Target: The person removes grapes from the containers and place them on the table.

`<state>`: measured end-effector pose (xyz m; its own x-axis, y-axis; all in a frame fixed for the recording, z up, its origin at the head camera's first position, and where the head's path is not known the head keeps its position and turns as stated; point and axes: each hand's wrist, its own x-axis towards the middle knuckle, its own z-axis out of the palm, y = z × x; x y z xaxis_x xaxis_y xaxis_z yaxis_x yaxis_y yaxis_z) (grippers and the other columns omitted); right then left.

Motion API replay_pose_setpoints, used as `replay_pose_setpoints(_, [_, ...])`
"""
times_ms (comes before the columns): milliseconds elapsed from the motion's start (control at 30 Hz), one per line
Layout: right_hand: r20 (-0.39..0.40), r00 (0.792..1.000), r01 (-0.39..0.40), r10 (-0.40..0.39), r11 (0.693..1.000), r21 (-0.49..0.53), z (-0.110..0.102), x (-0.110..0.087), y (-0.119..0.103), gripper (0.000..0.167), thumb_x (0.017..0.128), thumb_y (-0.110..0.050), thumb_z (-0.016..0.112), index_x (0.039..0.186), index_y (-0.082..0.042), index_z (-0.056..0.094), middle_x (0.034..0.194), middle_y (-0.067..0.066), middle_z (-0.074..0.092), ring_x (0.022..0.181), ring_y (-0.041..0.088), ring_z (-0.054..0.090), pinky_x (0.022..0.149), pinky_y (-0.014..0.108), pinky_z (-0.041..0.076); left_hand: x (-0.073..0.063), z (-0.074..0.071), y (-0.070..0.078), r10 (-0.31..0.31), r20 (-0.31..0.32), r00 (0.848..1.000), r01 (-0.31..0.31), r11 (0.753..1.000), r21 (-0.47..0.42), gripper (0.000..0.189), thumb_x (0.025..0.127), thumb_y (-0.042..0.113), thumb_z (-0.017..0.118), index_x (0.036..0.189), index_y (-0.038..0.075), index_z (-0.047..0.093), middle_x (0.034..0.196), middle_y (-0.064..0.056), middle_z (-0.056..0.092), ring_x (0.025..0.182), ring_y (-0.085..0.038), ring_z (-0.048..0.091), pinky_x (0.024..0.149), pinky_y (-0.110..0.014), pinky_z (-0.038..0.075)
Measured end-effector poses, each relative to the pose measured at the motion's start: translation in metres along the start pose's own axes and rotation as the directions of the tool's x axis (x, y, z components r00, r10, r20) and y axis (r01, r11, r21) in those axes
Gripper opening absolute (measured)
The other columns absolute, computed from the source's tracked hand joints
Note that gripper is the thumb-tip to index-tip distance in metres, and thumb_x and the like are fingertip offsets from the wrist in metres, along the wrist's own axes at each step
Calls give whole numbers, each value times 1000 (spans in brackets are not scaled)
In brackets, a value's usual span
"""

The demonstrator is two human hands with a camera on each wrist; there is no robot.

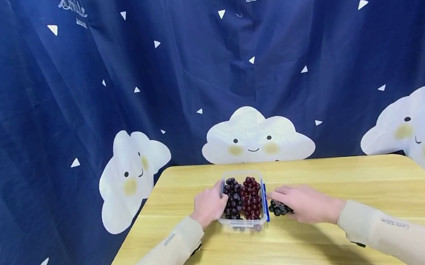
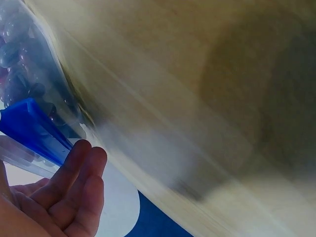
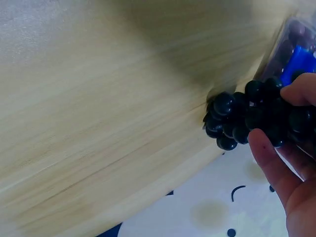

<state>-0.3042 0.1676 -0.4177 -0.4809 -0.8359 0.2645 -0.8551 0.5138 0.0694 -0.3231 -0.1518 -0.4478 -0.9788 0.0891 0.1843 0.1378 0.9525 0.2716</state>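
Observation:
A clear plastic container (image 1: pixel 241 223) holds a dark purple bunch of grapes (image 1: pixel 232 201) on its left and a red bunch of grapes (image 1: pixel 251 197) on its right. My left hand (image 1: pixel 209 204) grips the container's left side, thumb at the rim. Its fingertips are at a blue clip (image 2: pixel 34 126) in the left wrist view. Just right of the container, my right hand (image 1: pixel 307 203) holds a bunch of black grapes (image 3: pixel 242 116) between thumb and fingers, low over the table. The palm hides part of this bunch in the head view.
Another blue clip (image 1: pixel 266 202) hangs down the container's right side, between it and the black grapes. The light wooden table (image 1: pixel 342 179) has its far edge against a dark blue curtain (image 1: pixel 205 64) with white clouds.

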Motion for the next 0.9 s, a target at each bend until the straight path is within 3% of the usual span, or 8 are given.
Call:
replay_pose_setpoints(200, [43,995,87,-85,995,-44,2,-1,-11,58,68,-2,81,120,-19,63,112,0,63,99,18,64,73,32,59,1,0,-1,1,-5,1000,-1,1000,-12,59,93,36,50,149,19,45,68,-3,59,53,-19,51,47,-36,39])
replay_pose_setpoints(500, [108,991,83,-83,997,8,4,-9,-20,56,65,10,75,111,-21,63,107,-7,59,101,12,58,68,24,55,0,2,-3,14,-3,1000,-14,1000,-18,58,94,36,50,149,18,45,61,-1,55,49,-18,50,46,-35,39])
replay_pose_setpoints(567, [147,986,70,-75,997,40,2,-11,-22,58,64,11,72,112,-21,63,110,-7,59,103,12,58,72,25,56,-1,3,-4,12,10,1000,-12,1000,-13,58,94,36,50,149,18,45,61,0,54,50,-17,50,46,-34,39])
replay_pose_setpoints(633, [184,981,49,-61,997,67,0,-12,-24,62,61,14,67,113,-21,63,115,-6,59,111,15,58,83,30,57,0,3,-4,7,12,1000,-7,1000,-19,58,94,36,50,150,19,45,61,-1,54,50,-18,50,46,-34,39])
replay_pose_setpoints(767, [213,975,37,-57,995,97,-7,-12,-26,68,61,18,64,119,-19,64,129,0,61,124,22,57,105,41,49,4,0,-3,7,-11,1000,-7,999,-33,58,95,37,49,150,20,44,60,0,54,49,-18,50,45,-35,39])
replay_pose_setpoints(900, [194,977,67,-92,989,131,-12,-12,-29,67,65,20,64,123,-15,65,131,4,63,125,25,59,107,44,47,2,-1,-4,16,-11,1000,-16,1000,-22,58,95,37,50,149,19,45,59,1,53,50,-18,50,47,-35,39])
